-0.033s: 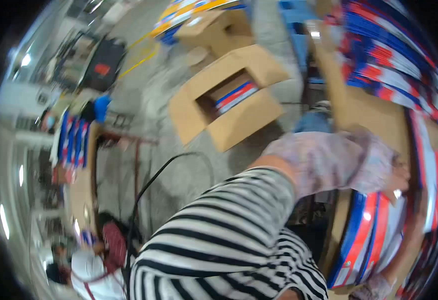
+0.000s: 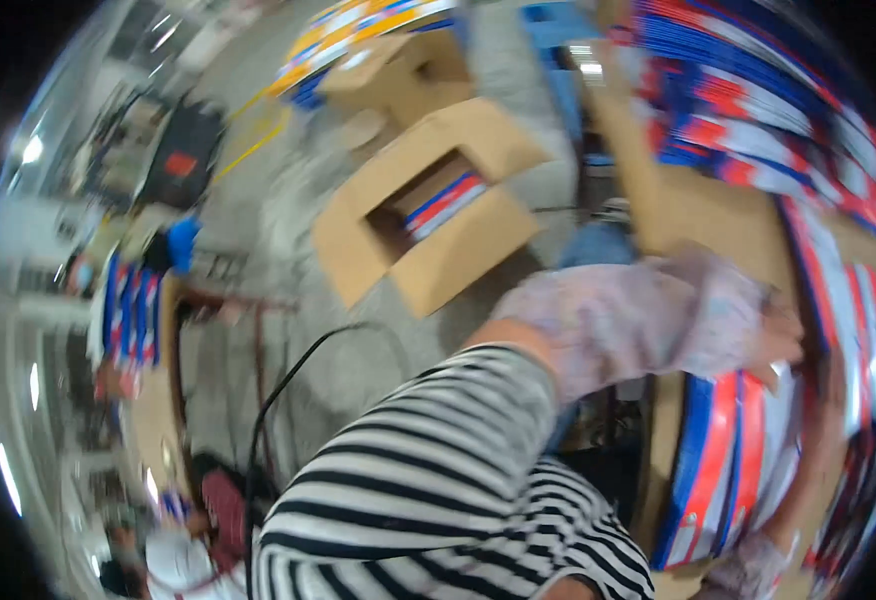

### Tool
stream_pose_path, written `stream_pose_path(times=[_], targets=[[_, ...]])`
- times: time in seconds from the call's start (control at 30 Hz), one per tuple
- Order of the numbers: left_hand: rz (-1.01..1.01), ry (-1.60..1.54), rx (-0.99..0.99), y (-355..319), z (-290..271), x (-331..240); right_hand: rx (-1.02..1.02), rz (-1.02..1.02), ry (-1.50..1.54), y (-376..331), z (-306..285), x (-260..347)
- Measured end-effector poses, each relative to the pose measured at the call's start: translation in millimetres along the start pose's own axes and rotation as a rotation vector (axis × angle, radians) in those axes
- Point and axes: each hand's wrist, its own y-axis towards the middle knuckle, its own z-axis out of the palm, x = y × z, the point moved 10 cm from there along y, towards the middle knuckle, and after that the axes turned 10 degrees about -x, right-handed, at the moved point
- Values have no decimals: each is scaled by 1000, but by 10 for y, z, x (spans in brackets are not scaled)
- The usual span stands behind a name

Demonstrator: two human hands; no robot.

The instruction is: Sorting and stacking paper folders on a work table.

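Observation:
My left arm, in a striped sleeve and a pale flowered sleeve cover, reaches across to the right side. At its end my left hand (image 2: pixel 778 336) is bent over the top edge of some flat red, white and blue packages (image 2: pixel 715 460) on the table; blur hides how its fingers lie. My right hand (image 2: pixel 830 385) comes up from the lower right, past a flowered cuff, close beside the left hand and along the right side of those packages. Its fingers are too smeared to read.
Piles of similar packages (image 2: pixel 748 110) cover the table's far right. An open cardboard box (image 2: pixel 478 255) with a package inside stands on the floor, another carton (image 2: pixel 398 80) behind it. A black cable (image 2: pixel 276 390) hangs at left, near a co-worker in a white cap (image 2: pixel 176 560).
The whole scene has slid a little to the left in view as my head turned. Both hands stay at about the same place by the packages.

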Motion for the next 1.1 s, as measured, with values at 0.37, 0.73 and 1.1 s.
stream_pose_path(times=[0.37,0.73,1.1], targets=[[-67,-121,21,-55,-694,-27,-23,335,141,72,140,-588],[-79,-172,46,-65,-676,-45,324,292,430,-534,-698,1261],[47,-102,-410,84,-1602,-35,261,222,128,-412,-1391,1335]])
